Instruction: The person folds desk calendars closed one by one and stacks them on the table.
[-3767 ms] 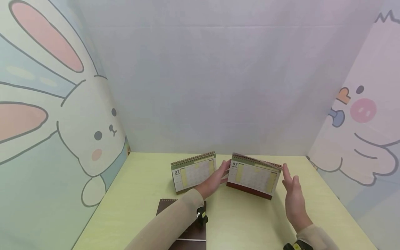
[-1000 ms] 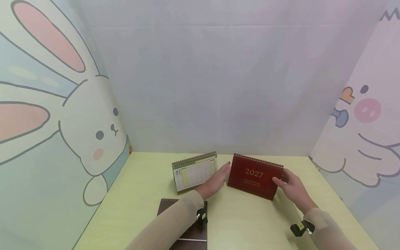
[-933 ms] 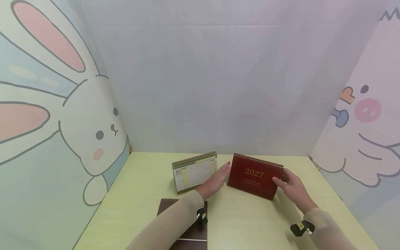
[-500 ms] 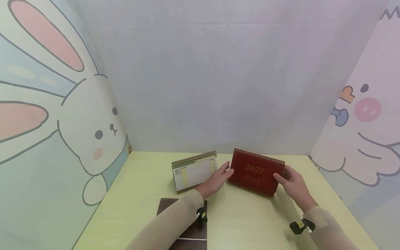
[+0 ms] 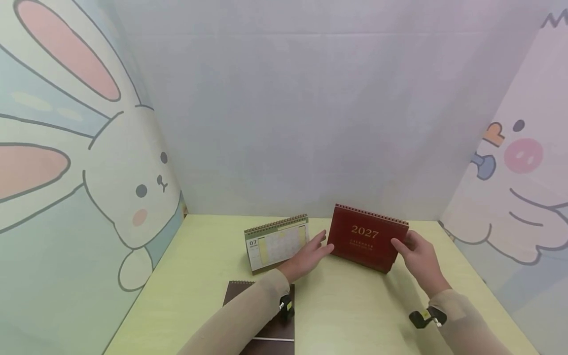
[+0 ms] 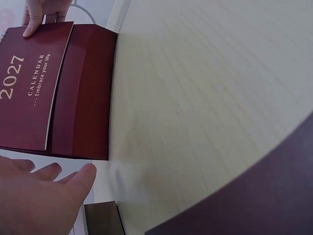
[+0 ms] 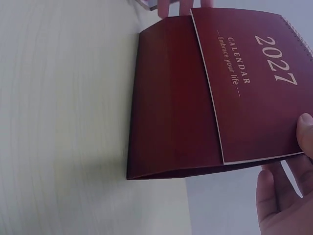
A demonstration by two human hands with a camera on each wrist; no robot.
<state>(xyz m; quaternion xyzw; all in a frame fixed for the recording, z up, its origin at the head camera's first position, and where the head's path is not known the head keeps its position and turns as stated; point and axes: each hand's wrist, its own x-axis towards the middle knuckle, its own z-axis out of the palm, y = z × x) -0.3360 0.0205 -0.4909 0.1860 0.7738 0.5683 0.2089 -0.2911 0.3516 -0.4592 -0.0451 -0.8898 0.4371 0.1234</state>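
Note:
A red desk calendar (image 5: pixel 367 240), its cover printed "2027", stands tilted at the back right, angled to face inward. My right hand (image 5: pixel 419 257) holds it by the right edge, thumb (image 7: pixel 305 132) on the front cover and fingers behind. At its opposite edge is my left hand (image 5: pixel 306 259), fingers extended and thumb apart; in the left wrist view these fingers (image 6: pixel 49 171) lie right beside the calendar's side. Behind the left hand stands a second desk calendar (image 5: pixel 277 245) showing a "07" page, partly covered by that hand.
A dark brown spiral-bound item (image 5: pixel 275 328) lies flat at the front, largely under the left forearm. The pale yellow table (image 5: pixel 346 310) runs back to a grey-white wall (image 5: pixel 301 123). Side panels carry a rabbit (image 5: pixel 120 192) and another cartoon animal.
The right calendar's "07" page has given way to its red cover. My right hand has taken hold of its edge, and the calendar has shifted up and slightly right; the left thumb has spread.

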